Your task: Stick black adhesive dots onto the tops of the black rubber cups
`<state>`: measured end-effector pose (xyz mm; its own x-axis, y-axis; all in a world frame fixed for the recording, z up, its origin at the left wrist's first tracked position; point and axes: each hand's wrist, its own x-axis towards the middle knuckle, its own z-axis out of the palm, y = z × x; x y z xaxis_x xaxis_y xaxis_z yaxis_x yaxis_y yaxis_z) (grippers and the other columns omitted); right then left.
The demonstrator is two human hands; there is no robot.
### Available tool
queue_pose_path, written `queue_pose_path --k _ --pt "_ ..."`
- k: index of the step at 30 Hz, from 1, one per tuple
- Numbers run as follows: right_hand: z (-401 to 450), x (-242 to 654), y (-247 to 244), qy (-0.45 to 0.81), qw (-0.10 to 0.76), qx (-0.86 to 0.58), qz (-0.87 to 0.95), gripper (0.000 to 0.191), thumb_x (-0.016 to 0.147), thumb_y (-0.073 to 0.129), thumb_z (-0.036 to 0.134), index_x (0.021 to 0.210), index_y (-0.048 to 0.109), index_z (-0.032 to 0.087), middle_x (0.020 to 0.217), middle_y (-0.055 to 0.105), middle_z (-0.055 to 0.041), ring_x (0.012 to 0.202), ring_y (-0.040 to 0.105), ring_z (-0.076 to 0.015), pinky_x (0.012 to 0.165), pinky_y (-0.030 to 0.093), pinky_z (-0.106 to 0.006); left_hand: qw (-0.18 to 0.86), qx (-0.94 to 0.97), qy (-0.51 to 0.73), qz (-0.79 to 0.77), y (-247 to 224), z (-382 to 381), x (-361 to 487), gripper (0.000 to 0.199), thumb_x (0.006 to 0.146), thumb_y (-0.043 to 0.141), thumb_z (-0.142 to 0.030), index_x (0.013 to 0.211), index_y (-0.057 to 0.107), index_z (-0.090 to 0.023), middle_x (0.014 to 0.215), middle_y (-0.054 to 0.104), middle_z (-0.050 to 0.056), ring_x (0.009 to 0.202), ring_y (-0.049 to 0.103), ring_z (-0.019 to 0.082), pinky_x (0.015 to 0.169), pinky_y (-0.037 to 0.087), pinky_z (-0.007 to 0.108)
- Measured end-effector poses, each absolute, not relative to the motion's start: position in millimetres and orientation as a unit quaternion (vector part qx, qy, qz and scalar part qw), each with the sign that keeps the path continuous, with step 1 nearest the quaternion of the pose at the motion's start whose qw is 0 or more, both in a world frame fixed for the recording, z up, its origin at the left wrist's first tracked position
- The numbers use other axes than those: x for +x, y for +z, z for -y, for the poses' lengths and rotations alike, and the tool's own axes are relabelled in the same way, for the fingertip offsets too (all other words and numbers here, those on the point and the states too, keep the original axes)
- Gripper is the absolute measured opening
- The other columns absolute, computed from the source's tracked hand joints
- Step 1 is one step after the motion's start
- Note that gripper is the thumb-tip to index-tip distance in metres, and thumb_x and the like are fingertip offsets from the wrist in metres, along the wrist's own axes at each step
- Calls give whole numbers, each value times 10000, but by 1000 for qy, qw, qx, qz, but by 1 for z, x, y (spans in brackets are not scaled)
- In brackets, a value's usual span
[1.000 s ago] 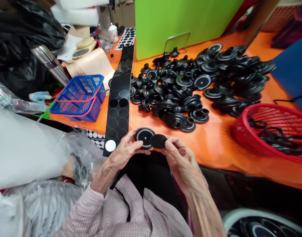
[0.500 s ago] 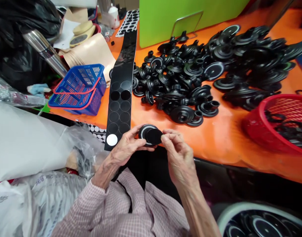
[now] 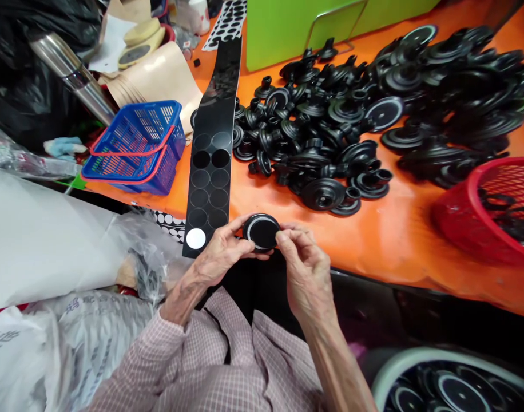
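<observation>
Orange desk (image 3: 399, 252), heaped with black parts (image 3: 346, 110)

At its near edge we hold one round black part (image 3: 248, 232) — let it be the centre of our clock face. Our left hand (image 3: 217, 254) grasps it from between 8 and 9 o'clock, thumb at the front rim and fingers wrapped behind and below, its face turned up towards us. Over that face lies a thin black disc (image 3: 264, 232), with a pale ring showing round its left side. Our right hand (image 3: 307, 269) sits at 4 o'clock, thumb and forefinger pinching the disc's edge at 3 o'clock; whether the disc is flat against the part all round, we cannot tell.

Around us, the heap spreads from 12 to 2 o'clock, and a green board (image 3: 288, 28) stands behind it. A long black sheet (image 3: 211, 154), marked with paired circles, runs from 9 o'clock up past 11, with one white circle (image 3: 195, 238) at its near end. Further out at 10 we see a blue basket (image 3: 170, 171) with a red handle, then a steel flask (image 3: 73, 77). A red basket (image 3: 453, 223) holding black pieces is at 3 — and a pale tub (image 3: 384, 377) of round parts at 4.
</observation>
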<state>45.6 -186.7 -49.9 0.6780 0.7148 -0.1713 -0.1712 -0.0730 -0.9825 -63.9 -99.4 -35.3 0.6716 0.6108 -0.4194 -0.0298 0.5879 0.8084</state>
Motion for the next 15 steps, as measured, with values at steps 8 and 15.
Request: queue_pose_path --k 8,15 --pt "184 41 -51 325 624 -677 216 248 815 607 429 734 601 194 1033 509 -46 949 547 -180 812 480 -330 811 414 200 -362 -34 100 -65 544 691 695 -127 1227 609 -165 1091 687 93 954 690 268 829 586 426" --pt "182 36 -55 278 599 -708 249 216 850 558 388 745 565 199 949 515 -42 864 542 -177 766 471 -352 803 415 216 -369 -40 100 -67 407 756 731 -275 1132 617 -168 1174 644 94 952 682 249 757 612 386"
